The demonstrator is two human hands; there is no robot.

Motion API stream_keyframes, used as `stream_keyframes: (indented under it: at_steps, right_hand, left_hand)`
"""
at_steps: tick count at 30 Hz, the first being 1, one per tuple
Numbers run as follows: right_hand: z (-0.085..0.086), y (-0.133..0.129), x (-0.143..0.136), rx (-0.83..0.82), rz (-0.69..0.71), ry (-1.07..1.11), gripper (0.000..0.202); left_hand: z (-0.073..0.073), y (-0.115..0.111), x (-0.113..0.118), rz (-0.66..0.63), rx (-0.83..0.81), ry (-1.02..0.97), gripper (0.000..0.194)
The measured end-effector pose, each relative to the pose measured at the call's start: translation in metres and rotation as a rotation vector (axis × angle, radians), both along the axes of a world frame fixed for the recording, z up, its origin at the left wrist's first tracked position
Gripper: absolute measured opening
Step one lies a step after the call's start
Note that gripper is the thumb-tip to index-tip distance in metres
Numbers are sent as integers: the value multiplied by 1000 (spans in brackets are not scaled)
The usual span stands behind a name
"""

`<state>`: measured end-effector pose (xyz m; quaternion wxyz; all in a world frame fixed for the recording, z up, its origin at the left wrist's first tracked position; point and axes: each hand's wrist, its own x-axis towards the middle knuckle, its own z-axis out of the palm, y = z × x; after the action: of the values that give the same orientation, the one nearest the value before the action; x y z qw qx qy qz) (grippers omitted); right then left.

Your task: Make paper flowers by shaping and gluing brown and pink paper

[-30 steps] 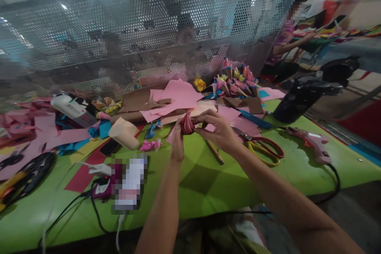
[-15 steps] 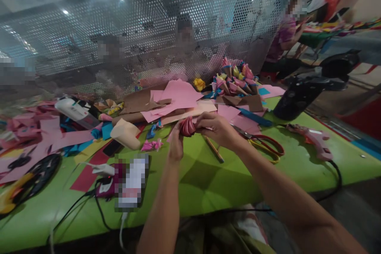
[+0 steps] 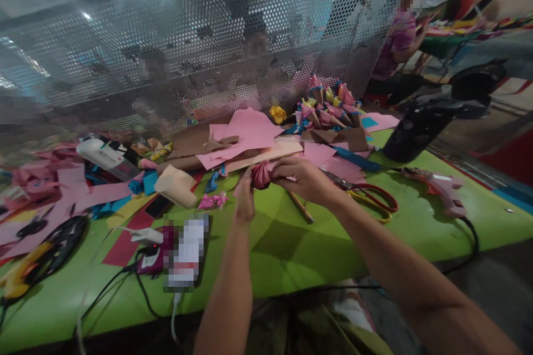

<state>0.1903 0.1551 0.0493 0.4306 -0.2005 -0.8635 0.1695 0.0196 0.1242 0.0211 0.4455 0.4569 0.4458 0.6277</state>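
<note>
Paper swirl (image 3: pixel 261 176), its point upright a second ago, now looks rounder and tipped; we pinch it between our left hand (image 3: pixel 245 198) and right hand (image 3: pixel 307 179)

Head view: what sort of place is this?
Probably a paper-craft workshop, judging by the flat pink paper-like sheets, the metal scissors with red and yellow handles, and the pink pistol-shaped glue gun with a black cord, all on a bright green-topped table.
</note>
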Motion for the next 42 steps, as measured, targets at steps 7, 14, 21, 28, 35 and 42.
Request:
stream_keyframes:
  at_steps: [7, 14, 21, 28, 35, 42]
  right_hand:
    - [0, 1, 2, -9, 37, 13, 18]
    - [-3, 4, 2, -8, 26, 14, 16]
    - [0, 0, 0, -57, 0, 75, 15]
    - [4, -3, 1, -61, 18, 89, 16]
    - [6, -4, 1, 18, -31, 10, 15]
    - [4, -4, -1, 140, -63, -30, 13]
  left_hand:
    - [1, 0, 0, -27, 51, -56, 32]
    - [-5, 2, -4, 0, 33, -3, 36]
    - [-5, 2, -3, 17, 28, -62, 35]
    - [-6, 3, -5, -8, 22, -69, 31]
    - [-7, 4, -6, -10, 31, -146, 28]
    - [2, 1, 0, -34, 19, -240, 24]
